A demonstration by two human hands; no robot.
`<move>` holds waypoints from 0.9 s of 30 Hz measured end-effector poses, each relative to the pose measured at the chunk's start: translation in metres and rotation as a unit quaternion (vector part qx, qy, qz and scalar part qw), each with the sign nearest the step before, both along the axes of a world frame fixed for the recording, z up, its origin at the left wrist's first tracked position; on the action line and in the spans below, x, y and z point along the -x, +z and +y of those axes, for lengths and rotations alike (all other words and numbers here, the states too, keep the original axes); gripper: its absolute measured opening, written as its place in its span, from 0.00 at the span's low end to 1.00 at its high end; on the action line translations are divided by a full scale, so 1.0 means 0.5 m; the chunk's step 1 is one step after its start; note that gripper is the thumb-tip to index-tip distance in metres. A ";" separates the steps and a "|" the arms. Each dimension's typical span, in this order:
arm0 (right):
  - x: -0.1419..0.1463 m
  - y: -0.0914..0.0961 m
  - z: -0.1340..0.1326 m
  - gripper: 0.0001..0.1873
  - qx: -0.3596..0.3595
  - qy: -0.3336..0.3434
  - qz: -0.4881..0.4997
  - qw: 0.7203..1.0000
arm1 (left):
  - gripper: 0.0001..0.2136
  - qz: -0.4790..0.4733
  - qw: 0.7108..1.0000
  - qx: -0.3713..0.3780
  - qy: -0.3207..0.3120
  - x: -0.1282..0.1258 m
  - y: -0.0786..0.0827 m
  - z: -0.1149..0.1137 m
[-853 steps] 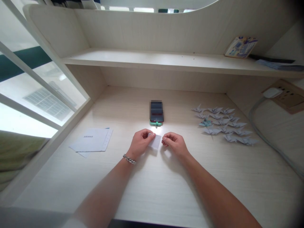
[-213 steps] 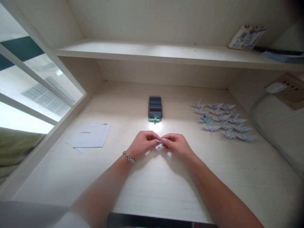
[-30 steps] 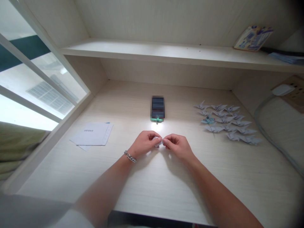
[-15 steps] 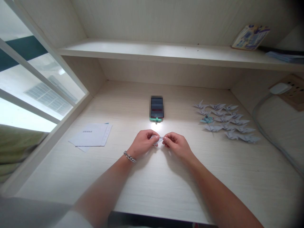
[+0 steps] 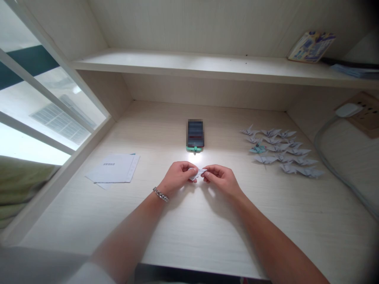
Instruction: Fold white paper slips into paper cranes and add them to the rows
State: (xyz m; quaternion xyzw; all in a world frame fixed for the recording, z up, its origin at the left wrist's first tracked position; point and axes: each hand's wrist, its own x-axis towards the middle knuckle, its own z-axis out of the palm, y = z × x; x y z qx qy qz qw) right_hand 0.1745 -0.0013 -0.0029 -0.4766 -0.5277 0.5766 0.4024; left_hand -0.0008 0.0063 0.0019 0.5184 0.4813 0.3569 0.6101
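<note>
A small piece of folded pale paper (image 5: 197, 172) is pinched between both hands, just in front of a phone. My left hand (image 5: 177, 176), with a chain bracelet (image 5: 160, 194) on the wrist, holds its left end. My right hand (image 5: 220, 177) holds the right end between fingertips and thumb. The fingers hide part of the paper. A few hand-widths beyond, the phone (image 5: 195, 136) lies flat with its screen pixelated, and a green clip at its near end gives off a bright light.
Several folded paper cranes (image 5: 278, 150) lie in rows to the right on the pale wood desk (image 5: 189, 236). White sheets of paper (image 5: 114, 168) lie to the left. A shelf (image 5: 189, 61) runs overhead, a window lies left, and a wall socket with a plug and cable (image 5: 349, 110) is at right.
My hands have drawn slightly apart, and more of the folded paper shows between them. The view has barely shifted.
</note>
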 end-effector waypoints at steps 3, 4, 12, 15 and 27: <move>0.000 -0.001 0.000 0.12 0.001 -0.011 -0.004 1.000 | 0.11 -0.005 1.000 0.006 -0.006 -0.001 -0.002 0.000; -0.001 0.000 0.000 0.11 0.004 -0.013 -0.005 1.000 | 0.11 -0.006 1.000 0.008 -0.006 -0.002 -0.002 0.000; -0.003 -0.005 0.001 0.10 0.024 -0.019 -0.005 1.000 | 0.12 -0.007 1.000 0.023 -0.018 -0.004 -0.006 -0.002; -0.003 -0.008 0.002 0.10 0.027 -0.023 -0.007 0.999 | 0.13 -0.005 0.999 0.026 -0.018 -0.003 -0.006 -0.003; 0.000 -0.014 0.005 0.10 0.061 -0.019 0.037 0.997 | 0.12 0.040 0.999 -0.036 -0.009 -0.006 0.014 -0.006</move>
